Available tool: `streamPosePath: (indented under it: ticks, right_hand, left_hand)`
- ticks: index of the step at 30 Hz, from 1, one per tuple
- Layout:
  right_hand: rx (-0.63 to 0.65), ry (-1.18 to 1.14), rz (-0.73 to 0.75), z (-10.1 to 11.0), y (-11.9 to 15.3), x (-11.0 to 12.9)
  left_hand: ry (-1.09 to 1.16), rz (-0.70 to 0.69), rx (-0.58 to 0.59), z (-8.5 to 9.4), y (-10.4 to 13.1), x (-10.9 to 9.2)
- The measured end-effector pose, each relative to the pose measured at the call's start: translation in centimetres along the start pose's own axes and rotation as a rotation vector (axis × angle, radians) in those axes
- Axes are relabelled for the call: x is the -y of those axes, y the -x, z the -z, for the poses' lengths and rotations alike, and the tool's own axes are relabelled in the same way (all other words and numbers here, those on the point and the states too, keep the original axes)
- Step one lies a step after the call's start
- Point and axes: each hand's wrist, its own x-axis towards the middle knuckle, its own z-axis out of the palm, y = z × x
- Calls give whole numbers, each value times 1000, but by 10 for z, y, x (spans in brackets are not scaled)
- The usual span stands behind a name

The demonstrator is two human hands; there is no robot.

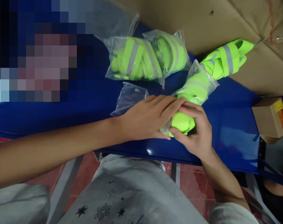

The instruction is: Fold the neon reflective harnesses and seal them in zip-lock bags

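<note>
Close to the front edge of the blue table (225, 133), my right hand (198, 133) grips a folded neon yellow-green strap bundle (183, 122). My left hand (148, 116) lies over the left side of the bundle, its fingers reaching my right fingertips and pressing on a clear plastic bag (165, 128). Part of that bag is hidden under the left hand. Just behind both hands rests a bagged green bundle (195, 87). An unbagged green bundle with grey reflective bands (225, 59) lies beyond it. To the left of these is a flat clear bag (131, 96).
Two more bagged green bundles (136, 59) (173, 53) lie at the back of the table. Brown cardboard (202, 18) stands behind. A small cardboard box (268, 116) is at the right. The upper left is pixelated. Part of a person shows at the lower right.
</note>
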Motion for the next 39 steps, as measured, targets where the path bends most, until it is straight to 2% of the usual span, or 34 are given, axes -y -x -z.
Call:
streamPosePath:
  ticks: [2, 4, 9, 14, 19, 25, 27, 30, 32, 35, 39]
  right_hand:
    - [13, 39, 25, -4, 2, -1]
    - [31, 2, -13, -5, 2, -2]
    - [-2, -168, -140, 0, 0, -7]
    - [45, -168, 15, 3, 1, -2]
    - [0, -179, -96, -9, 3, 4]
    - [-142, -241, -184, -27, 3, 0]
    - [-98, -261, -177, -22, 2, 0]
    - [46, -318, -142, -6, 1, -2]
    - [72, -373, -134, 3, 0, -3]
    - [-20, -418, -146, 3, -1, -5]
    - [-137, -428, -143, -12, -3, -5]
  left_hand:
    - [-19, -26, 5, -3, 1, 0]
    - [-2, 5, 10, -3, 0, 0]
    - [2, 69, -40, 12, -4, -4]
    - [106, 196, 92, 17, -1, -5]
    - [13, 132, 28, 10, 2, -7]
    - [-215, 43, 29, 11, 1, -13]
    - [-204, 59, -5, 13, 1, -10]
    - [-221, 95, -77, 15, -1, -5]
    - [-242, 92, -112, 15, -2, -3]
    - [-240, 46, -125, 15, -4, -6]
    - [-239, 42, -109, 11, -6, -13]
